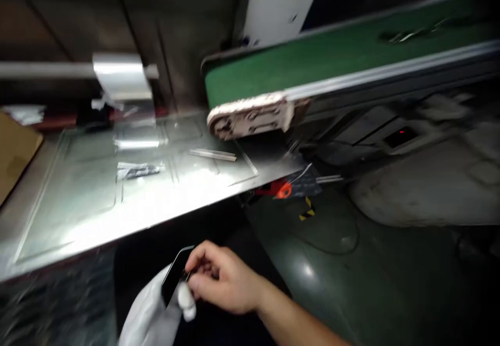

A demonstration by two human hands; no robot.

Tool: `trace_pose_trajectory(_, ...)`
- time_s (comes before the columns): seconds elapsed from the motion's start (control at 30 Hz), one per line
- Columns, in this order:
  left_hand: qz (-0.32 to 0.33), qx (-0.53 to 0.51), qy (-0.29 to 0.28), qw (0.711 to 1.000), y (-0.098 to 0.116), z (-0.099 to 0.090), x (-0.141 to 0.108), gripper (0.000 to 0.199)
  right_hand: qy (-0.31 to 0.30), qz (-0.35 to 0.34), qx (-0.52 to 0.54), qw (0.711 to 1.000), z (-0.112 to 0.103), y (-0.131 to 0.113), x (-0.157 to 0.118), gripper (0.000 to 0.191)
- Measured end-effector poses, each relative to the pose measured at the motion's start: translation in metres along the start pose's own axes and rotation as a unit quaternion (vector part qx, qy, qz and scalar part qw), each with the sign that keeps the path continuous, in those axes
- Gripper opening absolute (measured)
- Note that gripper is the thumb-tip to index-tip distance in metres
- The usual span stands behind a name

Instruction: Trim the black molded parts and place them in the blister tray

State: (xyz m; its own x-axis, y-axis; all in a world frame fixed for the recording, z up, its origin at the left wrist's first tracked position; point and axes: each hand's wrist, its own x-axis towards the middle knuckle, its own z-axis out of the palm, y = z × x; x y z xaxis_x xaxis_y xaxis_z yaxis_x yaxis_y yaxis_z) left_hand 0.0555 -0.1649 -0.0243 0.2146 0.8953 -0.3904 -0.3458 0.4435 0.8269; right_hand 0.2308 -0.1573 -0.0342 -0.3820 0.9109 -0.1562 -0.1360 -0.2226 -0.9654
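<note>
Low in the view, my left hand wears a white glove and is closed on a dark, flat piece with a thin bright rim. My bare right hand comes in from the lower right and meets the gloved fingers at the piece's right side. Its thumb and index finger are pinched together there; a small dark bit shows between them, too blurred to name. Both hands are in front of the table's near edge.
A shiny table carries a small bag and thin strips. A green conveyor belt runs to the upper right. Cardboard stands at the left. An orange-red object is beyond the table's right end.
</note>
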Motion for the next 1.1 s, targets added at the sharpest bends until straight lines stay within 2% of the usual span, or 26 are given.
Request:
trace_pose_trajectory(0.07,-0.019,-0.06,-0.041,0.997,-0.015,-0.005,-0.003,0.05,0.005,0.056,0.079,0.995,-0.003,0.008,-0.007,0.024)
trace_pose_trajectory(0.13,-0.033,-0.108,-0.079,0.991,-0.026,-0.007,-0.003,0.049,0.016,0.076,0.14,0.987,-0.009,0.01,-0.009,0.027)
trace_pose_trajectory(0.27,-0.032,-0.15,-0.082,0.985,-0.034,-0.004,-0.003,0.044,0.027,0.068,0.211,0.975,-0.011,0.014,-0.007,0.026)
trace_pose_trajectory(0.5,-0.018,-0.151,-0.092,0.984,-0.028,0.001,-0.005,0.048,0.025,0.055,0.235,0.97,-0.012,0.017,-0.003,0.016)
trace_pose_trajectory(0.73,-0.045,-0.122,-0.078,0.989,-0.023,0.002,-0.009,0.054,0.019,0.042,0.236,0.971,-0.013,0.011,-0.005,0.012)
trace_pose_trajectory(0.87,-0.067,-0.1,-0.093,0.988,-0.017,0.006,-0.015,0.058,0.019,0.023,0.258,0.966,-0.011,0.005,-0.008,0.01)
trace_pose_trajectory(1.1,-0.087,-0.069,-0.099,0.989,-0.001,0.02,-0.019,0.069,-0.004,-0.008,0.312,0.95,-0.013,-0.007,-0.014,0.011)
